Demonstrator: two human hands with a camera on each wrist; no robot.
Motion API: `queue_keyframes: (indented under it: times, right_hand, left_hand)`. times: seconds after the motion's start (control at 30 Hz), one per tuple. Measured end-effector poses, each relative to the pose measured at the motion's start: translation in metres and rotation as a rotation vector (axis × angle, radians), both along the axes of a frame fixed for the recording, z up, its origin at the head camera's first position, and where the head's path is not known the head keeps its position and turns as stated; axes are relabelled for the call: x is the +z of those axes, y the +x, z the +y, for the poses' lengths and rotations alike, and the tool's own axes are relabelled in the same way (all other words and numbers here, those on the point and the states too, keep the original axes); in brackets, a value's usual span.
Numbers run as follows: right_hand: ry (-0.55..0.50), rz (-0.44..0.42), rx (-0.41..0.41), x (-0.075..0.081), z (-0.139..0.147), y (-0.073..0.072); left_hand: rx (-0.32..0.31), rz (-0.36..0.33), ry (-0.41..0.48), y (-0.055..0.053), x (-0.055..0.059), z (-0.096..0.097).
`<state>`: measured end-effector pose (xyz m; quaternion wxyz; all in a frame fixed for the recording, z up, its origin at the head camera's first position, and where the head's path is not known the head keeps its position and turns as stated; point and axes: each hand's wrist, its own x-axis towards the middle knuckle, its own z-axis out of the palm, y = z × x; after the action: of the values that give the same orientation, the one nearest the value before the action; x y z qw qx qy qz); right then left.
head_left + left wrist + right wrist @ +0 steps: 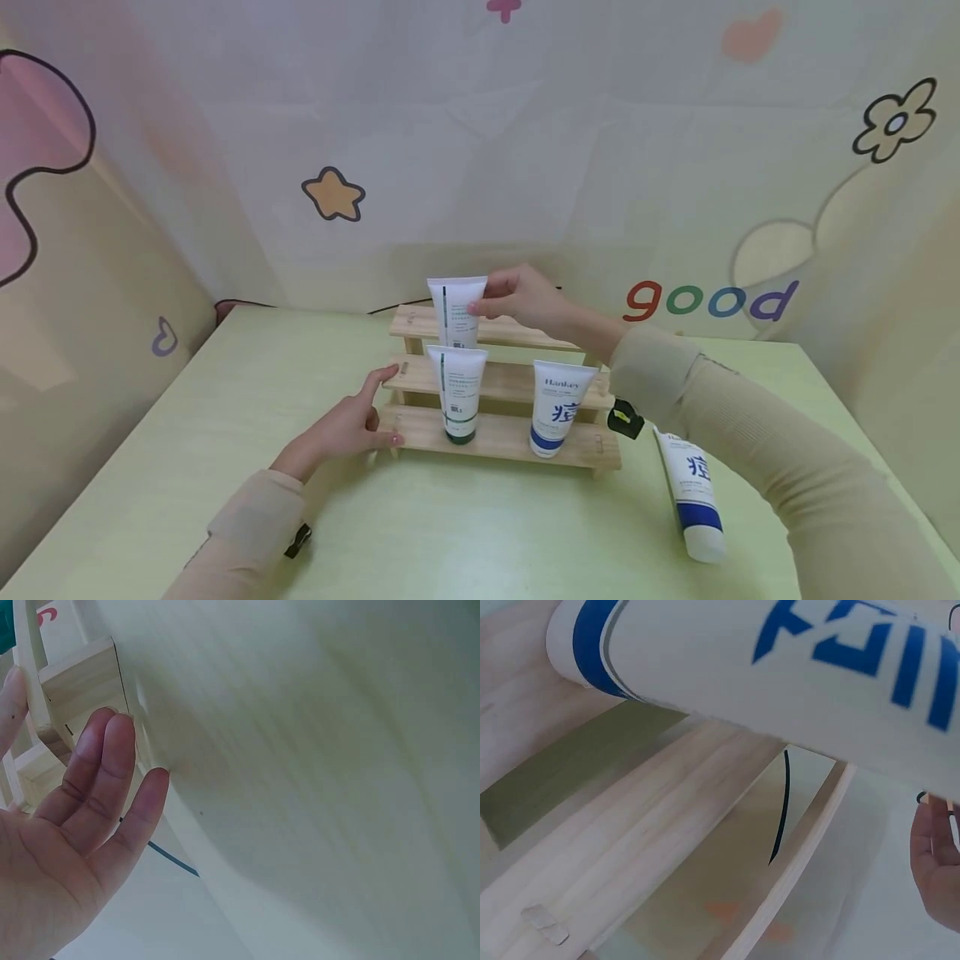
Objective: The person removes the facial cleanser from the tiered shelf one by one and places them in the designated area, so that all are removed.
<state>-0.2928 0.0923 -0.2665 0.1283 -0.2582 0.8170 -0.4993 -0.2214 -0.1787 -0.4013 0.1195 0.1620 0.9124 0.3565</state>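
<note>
A three-tier wooden display rack [498, 435] stands on the table. My right hand [521, 297] pinches a white squeeze tube with green print [459, 310] near its flat top edge, at the top tier. Its lower end is hidden behind a second white tube with a green cap [459, 387], which stands on the bottom tier. To the right on that tier is a white tube with blue lettering [558, 404], large in the right wrist view. My left hand [341, 429] touches the rack's left end, index finger at the middle tier, thumb at the bottom one; its other fingers extend loosely.
Another blue-lettered white tube [693, 492] lies on the pale green table [480, 533], right of the rack, beneath my right forearm. A printed cloth backdrop [480, 183] with cartoon shapes rises close behind the rack and along both sides.
</note>
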Motion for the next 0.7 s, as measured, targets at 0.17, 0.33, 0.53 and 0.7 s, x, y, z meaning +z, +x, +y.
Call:
queue_keyframes:
  times: [0.17,0.33,0.53,0.7]
  right_hand:
    - [-0.062,0.067,-0.004,0.000,0.010,0.003]
    - [-0.070,0.096,-0.079,0.012,0.049,0.014]
    - [0.001,0.192,-0.275,0.031,0.118,0.042]
    - [-0.030,0.240,-0.294,0.025,0.169,0.069]
  left_hand:
    - [-0.005,0.000,0.002,0.000,0.000,0.000]
    - [-0.012,0.002,0.003,0.001,0.001,0.002]
    - [-0.032,0.019,0.005,0.002,0.001,0.002]
    - [-0.043,0.029,0.016,0.002,0.001,0.002]
